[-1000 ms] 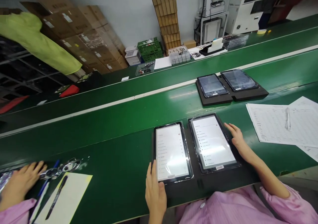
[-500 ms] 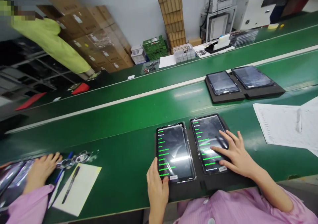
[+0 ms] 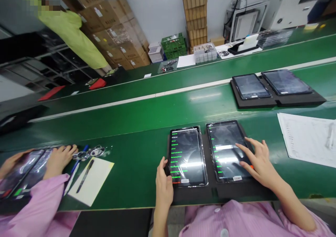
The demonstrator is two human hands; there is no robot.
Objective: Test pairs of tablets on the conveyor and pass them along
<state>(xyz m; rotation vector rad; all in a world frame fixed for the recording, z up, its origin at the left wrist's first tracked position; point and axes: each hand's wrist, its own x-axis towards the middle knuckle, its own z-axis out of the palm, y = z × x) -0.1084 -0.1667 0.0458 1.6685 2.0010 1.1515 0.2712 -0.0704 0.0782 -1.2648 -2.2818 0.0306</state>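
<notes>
Two tablets with lit screens lie side by side on a black foam tray (image 3: 193, 195) in front of me. My left hand (image 3: 164, 184) grips the lower left edge of the left tablet (image 3: 187, 156), the thumb at its corner. This screen lists several lines of green text, with a red line at the bottom. Over the right tablet (image 3: 227, 160) my right hand (image 3: 258, 163) is spread, index finger and thumb at the screen. A pale bar crosses that screen, and a small red patch shows beside the thumb.
Two dark-screened tablets (image 3: 252, 86) rest on another foam tray (image 3: 279, 104) farther back. Papers (image 3: 304, 139) lie at right. On the left, a co-worker's hands (image 3: 59, 160) touch tablets near a notepad (image 3: 96, 182) with a pen (image 3: 85, 175). A person in yellow (image 3: 70, 37) stands beyond the green bench.
The view has shifted, so most things sit farther right. The right tablet's text list has changed, showing a pale bar and red patch. My right hand's fingers have drawn together somewhat.
</notes>
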